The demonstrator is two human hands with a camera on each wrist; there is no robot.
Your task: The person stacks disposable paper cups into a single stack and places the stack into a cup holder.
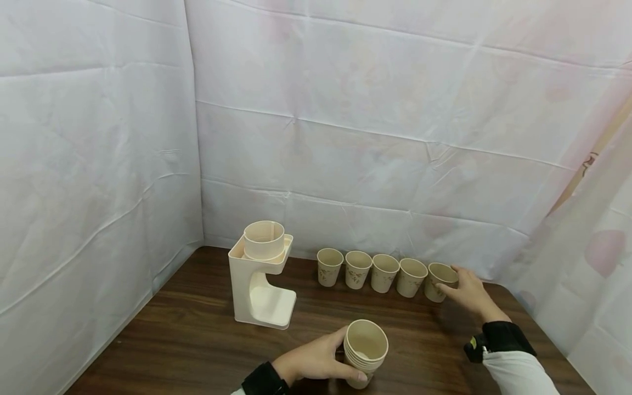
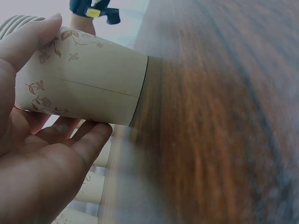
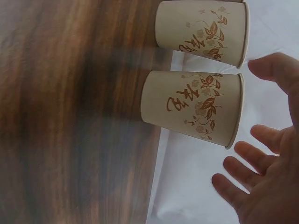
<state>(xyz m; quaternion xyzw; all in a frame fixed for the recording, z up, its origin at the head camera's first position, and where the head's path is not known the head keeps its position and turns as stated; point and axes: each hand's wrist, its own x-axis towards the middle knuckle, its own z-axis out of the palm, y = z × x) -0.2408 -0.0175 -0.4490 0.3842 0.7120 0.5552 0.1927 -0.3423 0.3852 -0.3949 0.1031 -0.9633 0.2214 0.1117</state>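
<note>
Near the table's front, my left hand (image 1: 321, 356) grips a stack of nested beige paper cups (image 1: 365, 351), thumb on one side and fingers on the other. In the left wrist view, the outer cup (image 2: 88, 77) has a brown floral print, and its base is at or very close to the tabletop. Several single paper cups stand mouth up in a row at the back. My right hand (image 1: 469, 291) is at the rightmost cup (image 1: 436, 288). The right wrist view shows its thumb and fingers spread beside that cup's rim (image 3: 236, 112), with a gap between.
A cream C-shaped stand (image 1: 242, 285) with a round cylinder (image 1: 264, 241) in its top stands at the back left. The row's leftmost cup (image 1: 329, 269) is to its right. White curtains (image 1: 345, 137) hang behind and beside the dark wooden table (image 1: 187, 329).
</note>
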